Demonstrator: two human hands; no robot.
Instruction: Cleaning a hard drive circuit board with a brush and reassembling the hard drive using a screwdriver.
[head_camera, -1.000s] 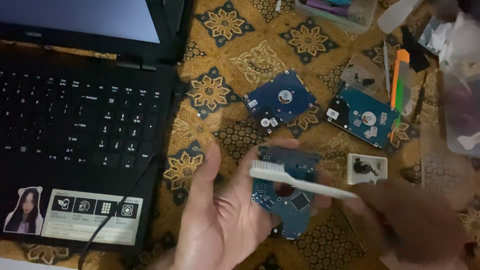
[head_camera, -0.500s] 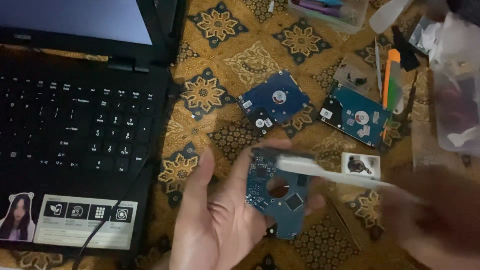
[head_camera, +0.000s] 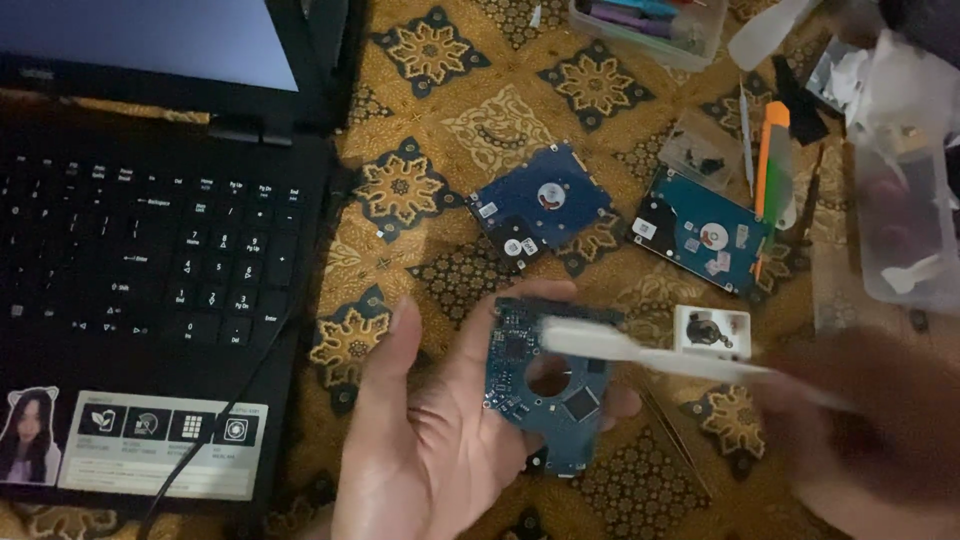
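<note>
the left hand is lying open, palm up, with a small blue circuit board resting on its fingers. the right hand is closing its fingers around a white toothbrush, whose head is touching the board. the board is sitting loose, so a hard push could be sliding it off onto the patterned cloth.

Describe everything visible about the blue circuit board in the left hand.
The blue circuit board is a thin, roughly rectangular panel with a round hole near its middle, a dark square chip below that hole and small components scattered over its face. It lies face-up and slightly tilted on the fingers of the open left hand, above the patterned brown cloth. The head of a white toothbrush, held by the blurred right hand, rests on its upper edge.
</note>
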